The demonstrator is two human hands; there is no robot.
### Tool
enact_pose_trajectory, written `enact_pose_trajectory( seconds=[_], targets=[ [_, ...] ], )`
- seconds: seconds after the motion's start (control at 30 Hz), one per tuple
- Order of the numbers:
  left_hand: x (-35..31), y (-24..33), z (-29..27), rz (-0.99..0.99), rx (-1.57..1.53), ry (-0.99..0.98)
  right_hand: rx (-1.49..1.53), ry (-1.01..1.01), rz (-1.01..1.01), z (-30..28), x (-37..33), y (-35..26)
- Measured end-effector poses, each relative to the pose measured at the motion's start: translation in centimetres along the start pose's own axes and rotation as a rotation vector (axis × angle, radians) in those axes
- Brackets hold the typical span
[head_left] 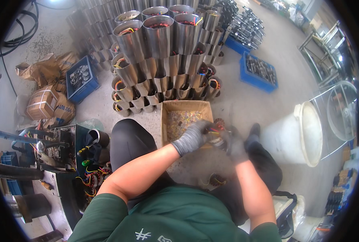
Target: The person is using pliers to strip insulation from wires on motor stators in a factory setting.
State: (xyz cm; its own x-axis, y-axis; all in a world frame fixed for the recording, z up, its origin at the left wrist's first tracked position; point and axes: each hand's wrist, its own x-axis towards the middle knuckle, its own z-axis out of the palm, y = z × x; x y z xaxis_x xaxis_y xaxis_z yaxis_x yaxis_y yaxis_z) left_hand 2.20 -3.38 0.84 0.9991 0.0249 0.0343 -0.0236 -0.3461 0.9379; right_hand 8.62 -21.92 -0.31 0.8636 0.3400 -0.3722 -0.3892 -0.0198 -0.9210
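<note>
Over a cardboard box (166, 105) of small colourful scraps, my two grey-gloved hands come together around a motor stator (219, 123) with reddish windings and coloured lead wires. My left hand (192, 139) is closed at the stator's left side, its fingers on the wires. My right hand (235, 144) is closed around the other side, somewhat blurred. Between them a metallic part of the stator shows; the gloves cover much of the rest. Below the hands, another small wound coil piece (217, 180) with a yellow wire lies between my legs.
Stacked steel cylinders (159, 34) with wound wires inside rise ahead of me. Blue crates of metal parts (259, 71) stand right and left. A tall white bucket (286, 133) is at right. A machine bench (62, 149) with stators beside it stands at left, near brown packages (46, 101).
</note>
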Motion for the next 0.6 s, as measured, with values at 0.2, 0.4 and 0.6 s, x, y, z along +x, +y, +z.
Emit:
enact_pose_trajectory(
  seconds=[0.2, 0.4, 0.6],
  targets=[
    [1.0, -2.3, -0.8, 0.074, 0.004, 0.155, -0.125, -0.007, -0.100, -1.1, 0.5, 1.2],
    [2.5, -3.3, -5.9, -0.194, -0.273, 0.448, 0.114, 0.139, -0.066, -4.2, 2.8, 0.5],
    [2.0, -4.2, -4.8, -0.468, -0.822, 0.427, 0.188, 0.313, -0.088, -4.4, 1.4, -1.4]
  ],
)
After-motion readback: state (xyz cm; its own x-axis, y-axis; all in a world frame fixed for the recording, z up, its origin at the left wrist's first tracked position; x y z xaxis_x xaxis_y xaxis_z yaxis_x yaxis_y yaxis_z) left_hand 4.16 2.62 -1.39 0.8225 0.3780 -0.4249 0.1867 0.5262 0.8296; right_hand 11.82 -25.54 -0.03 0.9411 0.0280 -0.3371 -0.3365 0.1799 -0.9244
